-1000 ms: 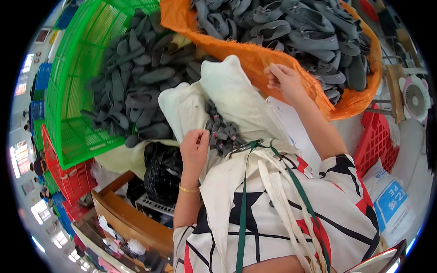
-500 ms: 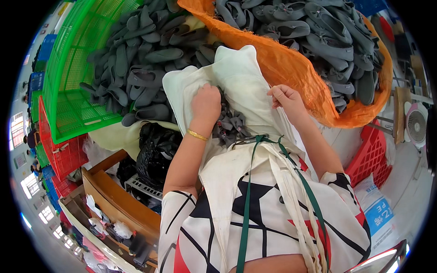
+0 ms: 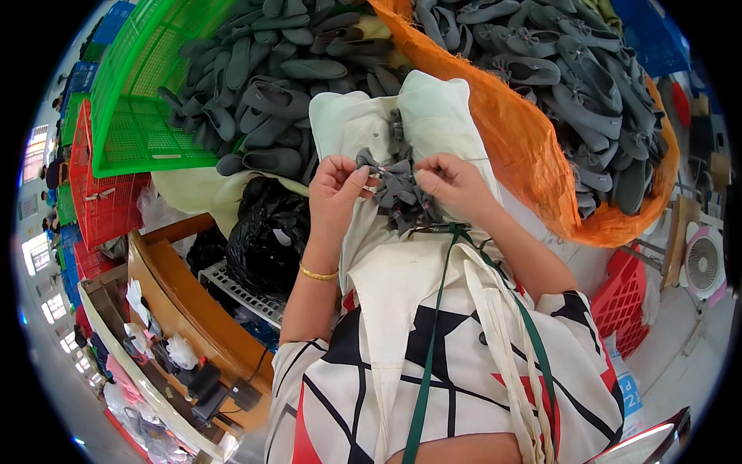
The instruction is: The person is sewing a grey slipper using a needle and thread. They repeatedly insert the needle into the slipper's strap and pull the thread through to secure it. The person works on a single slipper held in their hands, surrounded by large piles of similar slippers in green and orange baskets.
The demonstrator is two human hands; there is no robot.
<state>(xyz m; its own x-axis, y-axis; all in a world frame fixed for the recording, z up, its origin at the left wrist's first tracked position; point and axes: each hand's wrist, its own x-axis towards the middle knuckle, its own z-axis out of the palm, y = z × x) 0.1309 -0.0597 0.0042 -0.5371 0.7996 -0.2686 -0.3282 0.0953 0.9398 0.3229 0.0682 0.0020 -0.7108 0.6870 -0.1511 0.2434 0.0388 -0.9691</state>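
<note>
Over my lap, my left hand point(image 3: 337, 189) is closed, with thumb and fingers pinching a small grey fabric bow point(image 3: 372, 163). My right hand point(image 3: 457, 185) is also closed, its fingertips pinched at the right side of the same bow. Just below it, a heap of similar grey bows point(image 3: 407, 203) lies in the fold of the cream apron point(image 3: 456, 116) spread across my legs. One more dark grey piece point(image 3: 396, 124) rests in the crease between my knees. Part of the heap is hidden behind my fingers.
Grey flat shoes point(image 3: 278, 100) are piled at a tipped green crate point(image 3: 131, 147). An orange woven sack point(image 3: 495, 108) at right holds many grey shoes with bows. A wooden drawer unit point(image 3: 193, 309), black plastic bag point(image 3: 267, 232), red crate point(image 3: 622, 301) and fan point(image 3: 703, 259) stand around me.
My left hand has come out of the lap fold and now pinches a bow. My right hand has moved left to meet it. The view has shifted slightly.
</note>
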